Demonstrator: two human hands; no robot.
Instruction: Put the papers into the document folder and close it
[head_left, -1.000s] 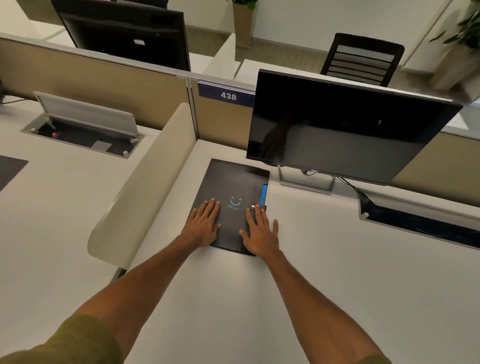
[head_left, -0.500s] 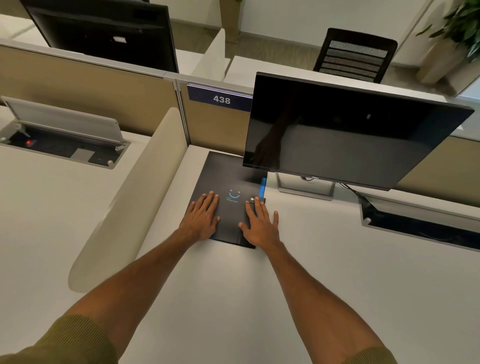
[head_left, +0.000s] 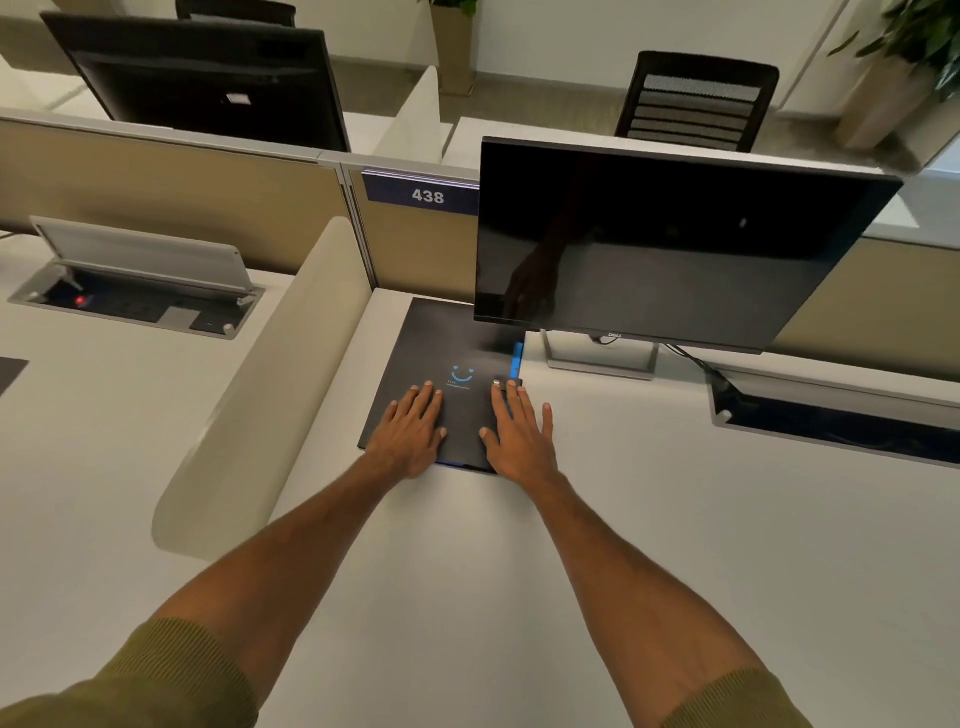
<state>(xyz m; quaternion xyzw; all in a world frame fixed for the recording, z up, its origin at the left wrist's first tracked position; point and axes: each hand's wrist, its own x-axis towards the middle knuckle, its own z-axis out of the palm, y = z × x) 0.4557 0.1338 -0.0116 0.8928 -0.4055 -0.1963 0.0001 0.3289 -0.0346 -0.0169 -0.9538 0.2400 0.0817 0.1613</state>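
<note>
Black and shut flat, the document folder (head_left: 441, 358) lies on the tabletop (head_left: 467, 571), its far edge under the monitor (head_left: 670, 244). No papers show outside it. Both hands rest flat, fingers spread, grasping nothing: left hand (head_left: 413, 428) on the cover, right hand (head_left: 519, 434) by the snap tab (head_left: 500, 383). Closing looks nearly done; whether the snap is fastened I cannot tell.

Open desk near and right, hemmed in far and left

The bare white desktop (head_left: 649, 519) lies free; the black flat monitor (head_left: 670, 244) overhangs far, the rounded beige divider panel (head_left: 270, 384) walls the left.
</note>
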